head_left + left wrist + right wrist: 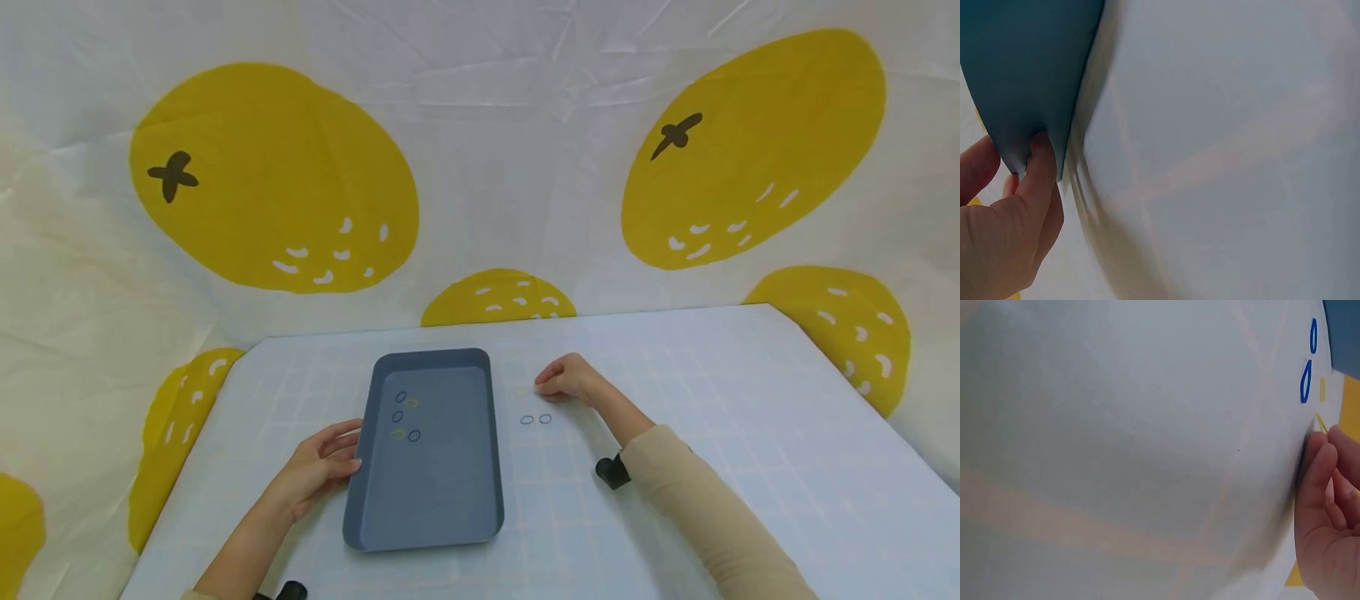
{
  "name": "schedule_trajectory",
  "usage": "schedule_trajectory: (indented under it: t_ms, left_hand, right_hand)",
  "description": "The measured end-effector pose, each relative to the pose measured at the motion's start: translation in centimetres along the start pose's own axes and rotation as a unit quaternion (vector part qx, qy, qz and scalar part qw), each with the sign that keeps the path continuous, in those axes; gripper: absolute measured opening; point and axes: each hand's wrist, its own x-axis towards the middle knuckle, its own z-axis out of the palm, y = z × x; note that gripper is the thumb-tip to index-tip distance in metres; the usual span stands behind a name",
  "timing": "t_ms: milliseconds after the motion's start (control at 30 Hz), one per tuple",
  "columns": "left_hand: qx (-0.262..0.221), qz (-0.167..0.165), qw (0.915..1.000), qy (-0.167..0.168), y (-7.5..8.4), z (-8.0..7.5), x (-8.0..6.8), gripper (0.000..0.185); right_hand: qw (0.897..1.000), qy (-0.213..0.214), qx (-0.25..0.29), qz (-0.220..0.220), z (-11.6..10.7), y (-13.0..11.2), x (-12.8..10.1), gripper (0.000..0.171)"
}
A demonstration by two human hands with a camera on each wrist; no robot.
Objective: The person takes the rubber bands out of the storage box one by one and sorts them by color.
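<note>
A blue-grey tray (480,433) lies on the table and has several small blue and yellow rubber bands (405,421) in its far half. My left hand (351,454) holds the tray's left rim; in the left wrist view the tray's edge (1029,81) sits between thumb and a finger (1041,175). To the right of the tray, my right hand (542,386) rests on the table with curled fingers. They pinch a thin yellow rubber band (1320,421) at the tabletop. Two blue bands (536,419) lie just in front of that hand, also in the right wrist view (1307,378).
The table (712,417) has a white cover with a faint grid. A white cloth with big yellow fruit prints (273,179) hangs close behind and at both sides. Another small yellow band (1322,389) lies by the blue ones.
</note>
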Motion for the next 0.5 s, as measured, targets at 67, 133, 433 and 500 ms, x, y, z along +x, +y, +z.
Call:
schedule_trajectory:
  t_ms: [67,133,433,500]
  left_hand:
    - [0.000,0.001,1.0000,-0.001,0.01,0.01,0.01,0.068]
    - [0.001,0.003,1.0000,-0.001,0.01,0.00,0.03,0.068]
    - [0.002,0.005,1.0000,-0.004,0.03,-0.05,0.05,0.067]
    - [0.002,0.004,1.0000,-0.004,0.08,-0.06,0.05,0.067]
  right_hand:
    - [1.000,0.002,-0.007,-0.003,0.01,-0.07,0.01,0.016]
    - [1.000,0.003,-0.013,-0.003,0.03,-0.13,0.03,0.016]
    - [0.999,0.002,-0.046,0.006,-0.52,-0.49,0.12,0.013]
    - [0.999,0.000,-0.052,0.003,-0.80,-0.61,0.10,0.013]
